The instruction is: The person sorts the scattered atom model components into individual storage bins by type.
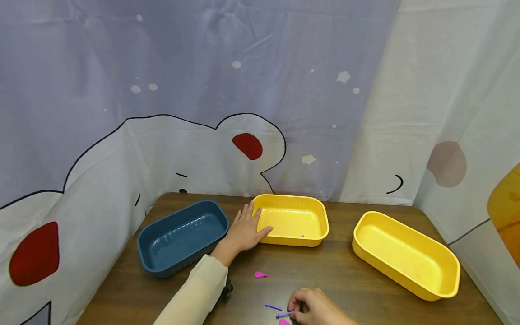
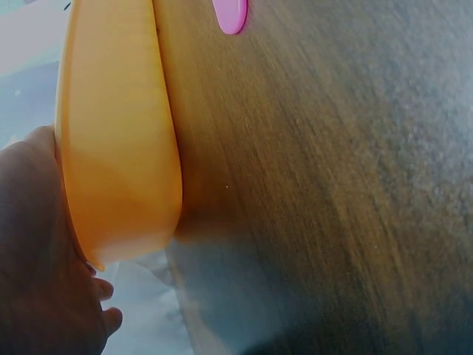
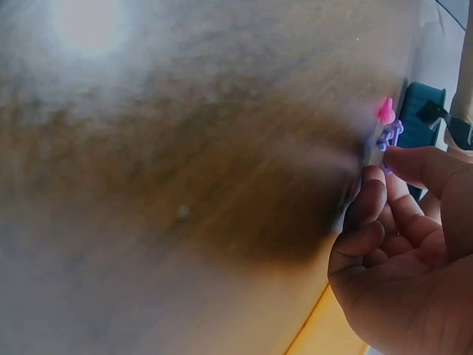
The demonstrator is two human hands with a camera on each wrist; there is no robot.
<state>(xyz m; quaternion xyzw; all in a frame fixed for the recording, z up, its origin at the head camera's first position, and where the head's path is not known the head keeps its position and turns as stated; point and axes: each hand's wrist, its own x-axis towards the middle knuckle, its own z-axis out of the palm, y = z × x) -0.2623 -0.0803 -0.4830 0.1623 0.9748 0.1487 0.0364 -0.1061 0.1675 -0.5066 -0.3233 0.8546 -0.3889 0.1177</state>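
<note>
1. Pale purple and white fabric curtain [image 1: 260,67], printed with dark outlines, red patches and small white stars, hangs behind a brown wood-grain table [image 1: 341,271].
2. On the table stand a dark blue rectangular plastic bin [image 1: 180,239] to the left, a yellow rectangular plastic bin [image 1: 292,241] at the middle of the far edge, and a second yellow plastic bin [image 1: 406,257], set at an angle, to the right.
3. The left hand [image 1: 243,230], in a cream sleeve [image 1: 197,291], rests on the left end of the middle bin, fingers straight and spread, gripping nothing.
4. The right hand [image 1: 313,307], near the table's front, pinches one end of a thin purple stick-shaped piece [image 1: 283,315] between thumb and fingers.
5. Just beside that piece lies another thin purple stick [image 1: 273,307]; a bright pink teardrop-shaped piece [image 1: 260,274] lies farther back, between the hands.
6. A second pink piece [image 1: 284,322] is cut off by the head view's bottom edge.
7. Inside the middle bin sits a tiny purple bit [image 1: 302,236], too small to identify.
</note>
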